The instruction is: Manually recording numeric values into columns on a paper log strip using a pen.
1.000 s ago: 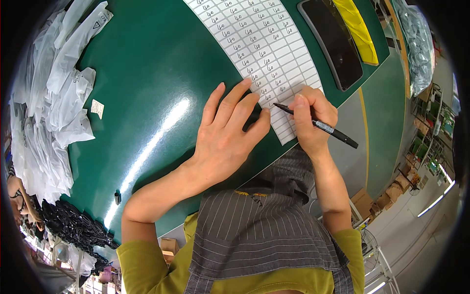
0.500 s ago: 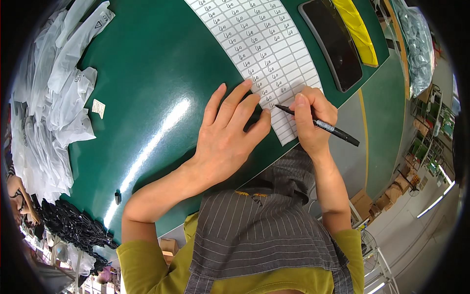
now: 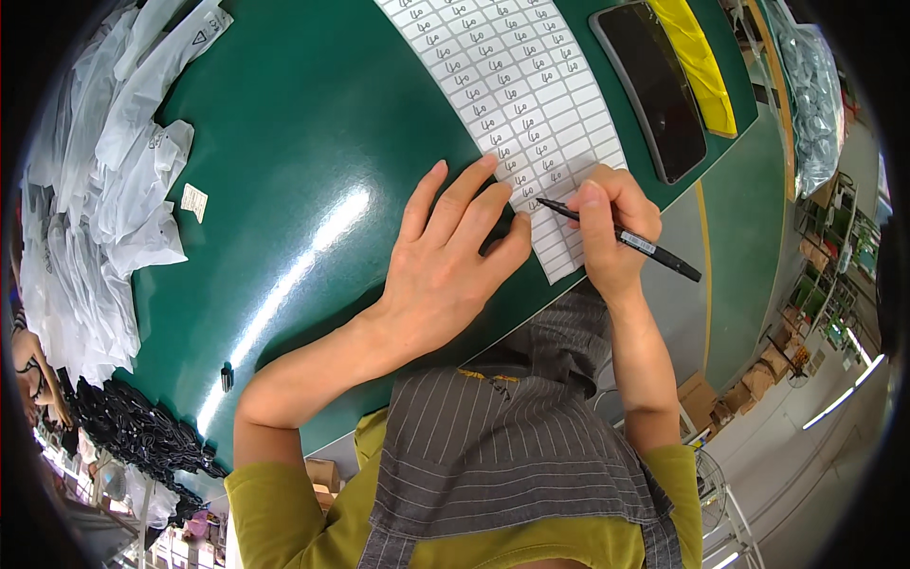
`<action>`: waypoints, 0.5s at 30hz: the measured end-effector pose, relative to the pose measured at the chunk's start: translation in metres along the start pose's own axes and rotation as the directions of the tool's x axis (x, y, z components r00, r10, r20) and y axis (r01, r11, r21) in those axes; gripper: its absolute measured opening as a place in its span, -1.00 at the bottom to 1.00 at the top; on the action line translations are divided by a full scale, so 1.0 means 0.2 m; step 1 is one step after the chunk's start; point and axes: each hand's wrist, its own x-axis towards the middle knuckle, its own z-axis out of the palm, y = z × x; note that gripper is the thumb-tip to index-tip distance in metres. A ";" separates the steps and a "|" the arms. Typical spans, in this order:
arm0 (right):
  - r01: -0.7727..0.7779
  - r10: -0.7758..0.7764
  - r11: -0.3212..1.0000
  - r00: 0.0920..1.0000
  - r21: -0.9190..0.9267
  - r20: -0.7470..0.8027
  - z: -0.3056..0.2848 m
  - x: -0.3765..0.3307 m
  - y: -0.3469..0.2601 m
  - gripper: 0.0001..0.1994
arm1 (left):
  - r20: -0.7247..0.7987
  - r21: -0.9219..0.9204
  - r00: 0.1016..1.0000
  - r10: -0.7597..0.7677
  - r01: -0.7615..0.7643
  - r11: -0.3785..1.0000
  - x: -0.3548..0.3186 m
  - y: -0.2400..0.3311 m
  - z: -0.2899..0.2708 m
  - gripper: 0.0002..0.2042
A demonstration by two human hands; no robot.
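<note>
A long sheet of white labels [image 3: 574, 106] lies on the green table [image 3: 313, 104], with handwriting in many of its boxes. My left hand [image 3: 445, 256] rests flat with fingers spread, its fingertips at the sheet's left edge. In my right hand [image 3: 616, 232] I grip a black marker pen [image 3: 661, 254], its tip at a box near the sheet's lower end. The right fingers are closed round the barrel and cover part of the labels. A small black pen cap [image 3: 227, 377] stands apart on the table, left of my left forearm.
Clear plastic bags [image 3: 104, 199] are heaped at the left, beside a small paper tag [image 3: 193, 202]. Black cords or straps [image 3: 142, 427] pile up at the lower left. A dark phone [image 3: 654, 90] and a yellow strip [image 3: 700, 71] lie right of the sheet. Another person's arm [image 3: 36, 365] shows far left.
The pen tip has moved slightly right across a box near the sheet's lower end. The whole view has shifted a little; my left hand keeps its place by the sheet.
</note>
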 end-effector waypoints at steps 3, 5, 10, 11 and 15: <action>0.007 -0.007 1.000 1.000 0.020 -0.024 0.01 0.01 0.00 -0.83 | -0.006 -0.002 1.000 -0.004 0.004 1.000 0.01 0.00 0.00 -0.67; 0.024 -0.024 0.999 1.000 -0.025 0.005 0.01 0.00 0.01 -0.83 | -0.007 0.002 1.000 -0.006 0.006 1.000 0.00 0.00 0.00 -0.68; 0.015 -0.015 1.000 1.000 -0.007 0.010 0.02 0.00 0.01 -0.85 | -0.006 0.007 1.000 -0.010 0.010 1.000 0.00 0.00 0.00 -0.70; 0.011 -0.011 1.000 1.000 -0.001 0.009 0.02 0.00 0.01 -0.86 | -0.005 0.010 1.000 -0.011 0.011 1.000 0.00 0.00 0.00 -0.70; 0.013 -0.013 0.999 1.000 -0.029 0.017 0.02 0.00 0.01 -0.87 | -0.007 0.013 1.000 -0.010 0.010 1.000 0.00 0.00 0.00 -0.71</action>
